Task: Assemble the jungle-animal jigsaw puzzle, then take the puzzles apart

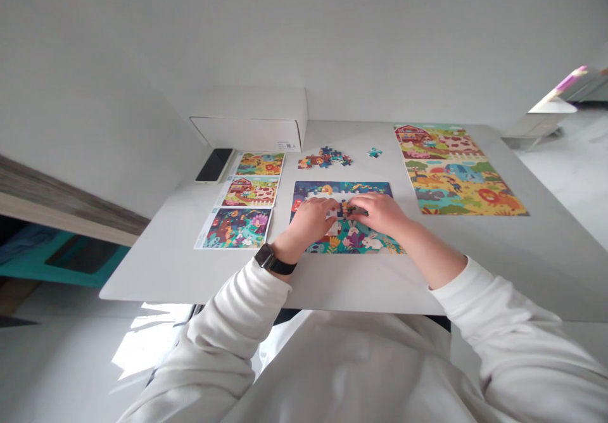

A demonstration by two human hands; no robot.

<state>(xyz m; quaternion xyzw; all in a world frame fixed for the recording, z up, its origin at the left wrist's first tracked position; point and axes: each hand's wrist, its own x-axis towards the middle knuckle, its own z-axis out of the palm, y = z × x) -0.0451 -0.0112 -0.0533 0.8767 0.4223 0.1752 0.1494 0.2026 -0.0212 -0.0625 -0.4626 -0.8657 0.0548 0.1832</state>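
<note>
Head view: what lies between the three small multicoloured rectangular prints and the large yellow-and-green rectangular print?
A partly assembled rectangular blue-and-teal jigsaw, left hand and right hand over it, and loose multicoloured pieces behind it, all in the head view.

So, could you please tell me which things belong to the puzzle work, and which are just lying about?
Belong:
partly built puzzle
loose pieces behind it
picture sheets at left, probably for reference

Lying about, it seems:
phone
white box
farm and animal pictures at right
</note>
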